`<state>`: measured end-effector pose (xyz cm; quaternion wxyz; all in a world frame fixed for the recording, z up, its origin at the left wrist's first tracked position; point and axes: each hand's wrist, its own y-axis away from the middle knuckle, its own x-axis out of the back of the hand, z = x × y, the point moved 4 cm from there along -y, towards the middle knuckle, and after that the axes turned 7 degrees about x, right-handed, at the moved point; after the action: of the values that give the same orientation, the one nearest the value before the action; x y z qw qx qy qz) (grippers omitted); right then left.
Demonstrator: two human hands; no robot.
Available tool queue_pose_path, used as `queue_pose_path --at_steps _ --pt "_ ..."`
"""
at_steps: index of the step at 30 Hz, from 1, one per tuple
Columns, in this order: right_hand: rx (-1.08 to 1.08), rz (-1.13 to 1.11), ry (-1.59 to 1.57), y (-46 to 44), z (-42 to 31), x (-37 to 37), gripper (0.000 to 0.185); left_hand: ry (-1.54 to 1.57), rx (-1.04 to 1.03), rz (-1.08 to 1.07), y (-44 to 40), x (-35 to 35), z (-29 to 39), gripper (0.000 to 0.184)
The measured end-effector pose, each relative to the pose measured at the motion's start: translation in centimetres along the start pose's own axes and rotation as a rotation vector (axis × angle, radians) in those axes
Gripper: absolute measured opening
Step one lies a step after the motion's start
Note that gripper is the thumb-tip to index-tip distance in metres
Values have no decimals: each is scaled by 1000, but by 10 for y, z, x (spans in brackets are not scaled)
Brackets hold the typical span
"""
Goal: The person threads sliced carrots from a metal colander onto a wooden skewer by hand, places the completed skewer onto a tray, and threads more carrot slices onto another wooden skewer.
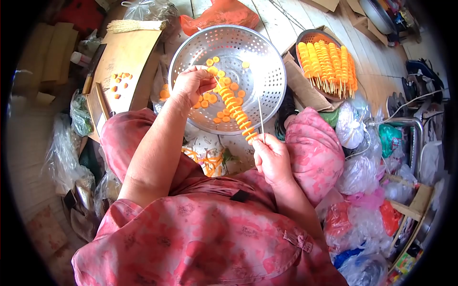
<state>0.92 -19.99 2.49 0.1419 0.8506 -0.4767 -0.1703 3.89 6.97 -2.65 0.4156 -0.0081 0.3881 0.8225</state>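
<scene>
A skewer of spaced orange carrot slices [234, 108] slants over a perforated metal colander [272, 71]. My right hand [273, 157] is closed around its lower end, and a bare thin stick [261, 114] also rises from that hand. At the skewer's upper end is my left hand [194, 86], its fingers bent together near the tip; whether they pinch a slice is too small to make out. Loose carrot slices [225, 114] lie in the colander below. Many filled skewers [329, 64] rest side by side in a metal bowl [312, 37] at the upper right.
A wooden board [125, 52] with carrot ends, a straw brush [136, 26] and a knife [93, 66] is at the left. Behind the colander lies a red bag [222, 16]. Plastic bags [358, 176] crowd the right side. Orange peelings [210, 162] lie on the floor.
</scene>
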Motion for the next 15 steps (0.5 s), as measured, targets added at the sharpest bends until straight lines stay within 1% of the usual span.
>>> queue_pose_path --at_steps 1,7,11,14,15 --pt "0 -1 0 0 0 1 14 -9 -17 19 2 0 0 8" --pt "4 -5 -7 2 2 0 14 36 -33 10 2 -2 -1 6" --pt "18 -20 12 1 2 1 14 12 -44 25 3 -7 -2 6" --pt "40 -15 0 -1 2 1 13 -68 -135 -110 4 -17 -2 7" --pt "58 -9 -8 -1 2 1 13 -69 -133 -110 4 -18 -4 7"
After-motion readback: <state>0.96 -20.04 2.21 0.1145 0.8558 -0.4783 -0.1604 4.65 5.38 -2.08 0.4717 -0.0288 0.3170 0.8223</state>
